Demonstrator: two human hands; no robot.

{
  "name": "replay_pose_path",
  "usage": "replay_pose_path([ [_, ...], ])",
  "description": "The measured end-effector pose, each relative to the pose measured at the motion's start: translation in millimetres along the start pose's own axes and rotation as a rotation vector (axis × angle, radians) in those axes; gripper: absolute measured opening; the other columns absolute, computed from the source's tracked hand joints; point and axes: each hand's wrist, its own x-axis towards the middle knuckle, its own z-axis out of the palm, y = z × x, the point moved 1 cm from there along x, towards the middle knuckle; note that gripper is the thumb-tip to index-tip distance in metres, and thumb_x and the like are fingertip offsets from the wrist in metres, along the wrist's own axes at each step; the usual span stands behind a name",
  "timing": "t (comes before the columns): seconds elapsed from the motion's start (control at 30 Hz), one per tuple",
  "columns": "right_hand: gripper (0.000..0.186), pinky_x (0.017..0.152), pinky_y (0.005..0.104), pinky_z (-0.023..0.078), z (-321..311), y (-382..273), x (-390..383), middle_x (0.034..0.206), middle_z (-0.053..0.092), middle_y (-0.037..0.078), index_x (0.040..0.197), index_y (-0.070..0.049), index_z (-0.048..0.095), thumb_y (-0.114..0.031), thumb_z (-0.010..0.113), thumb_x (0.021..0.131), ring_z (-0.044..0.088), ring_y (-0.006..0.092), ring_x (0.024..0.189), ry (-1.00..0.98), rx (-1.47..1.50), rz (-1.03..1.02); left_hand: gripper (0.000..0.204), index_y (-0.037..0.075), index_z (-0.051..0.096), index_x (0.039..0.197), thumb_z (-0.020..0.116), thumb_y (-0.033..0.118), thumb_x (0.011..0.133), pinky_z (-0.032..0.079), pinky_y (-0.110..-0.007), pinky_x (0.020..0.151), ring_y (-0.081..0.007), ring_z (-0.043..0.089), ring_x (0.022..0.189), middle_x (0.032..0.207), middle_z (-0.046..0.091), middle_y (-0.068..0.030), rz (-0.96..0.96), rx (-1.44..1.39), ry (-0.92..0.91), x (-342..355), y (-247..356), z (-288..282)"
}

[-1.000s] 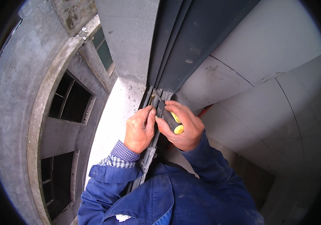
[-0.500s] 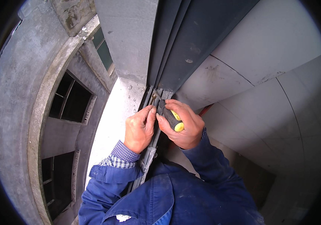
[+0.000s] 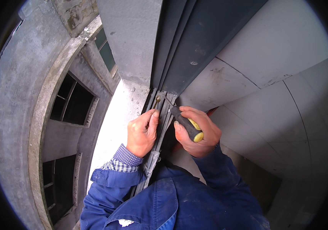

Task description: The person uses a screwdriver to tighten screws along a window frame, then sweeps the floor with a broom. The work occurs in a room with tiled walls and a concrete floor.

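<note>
My left hand (image 3: 141,132) is closed in a pinch on a small, thin brass-coloured piece (image 3: 157,101) at the grey metal track (image 3: 156,153); its exact shape is too small to make out. In my right hand (image 3: 206,134) is a screwdriver with a black and yellow handle (image 3: 187,123), gripped with wrapped fingers. The shaft slants up-left toward the track, close to the brass piece; I cannot tell whether its tip touches anything. The track runs down from the foot of a dark grey metal frame (image 3: 202,27) and passes beneath my hands.
A grey panel (image 3: 129,38) and a bright ledge (image 3: 114,111) with small debris adjoin the track on the left. Farther left, a concrete facade (image 3: 14,115) has dark window openings (image 3: 72,99). On the right are large pale tiles (image 3: 267,115) and a dark area by my body.
My right hand and the screwdriver have shifted right and down, showing more of the shaft. My left hand stays nearly where it was, still pinching the brass-coloured piece.
</note>
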Motion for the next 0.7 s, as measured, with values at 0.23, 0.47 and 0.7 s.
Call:
replay_pose_path([
  [0.23,0.038,0.081,0.0345,0.061,-17.0,-5.5,-4.8,0.106,0.075,0.022,0.105,0.003,0.068,-0.001,0.087,0.072,0.077,0.0311,0.092,0.022,0.001,0.054,0.027,-0.004,0.074,0.112,0.059,0.018,0.109,0.046,-0.024,0.051,-0.0077,0.059,0.054,0.078,0.073,-0.0069,-0.021,-0.055,0.017,-5.3,-3.4,-2.7],
  [0.47,0.036,0.083,0.0363,0.061,-33.8,-10.9,-13.9,0.108,0.075,0.024,0.106,0.004,0.068,-0.004,0.085,0.075,0.076,0.0311,0.093,0.091,0.074,0.158,0.012,-0.001,0.073,0.104,0.067,0.007,0.098,0.058,-0.035,0.065,-0.0321,0.073,0.072,0.089,0.074,-0.0164,0.341,0.006,-0.297,-13.7,15.6,-13.4],
  [0.7,0.033,0.084,0.0361,0.061,-30.8,-11.8,-12.1,0.107,0.075,0.024,0.104,0.005,0.069,-0.004,0.085,0.076,0.076,0.0303,0.093,0.066,0.113,0.2,0.008,0.0,0.073,0.098,0.065,0.002,0.096,0.053,-0.038,0.057,-0.0331,0.068,0.064,0.077,0.068,-0.0149,0.281,0.057,-0.113,-12.7,23.8,-20.7],
])
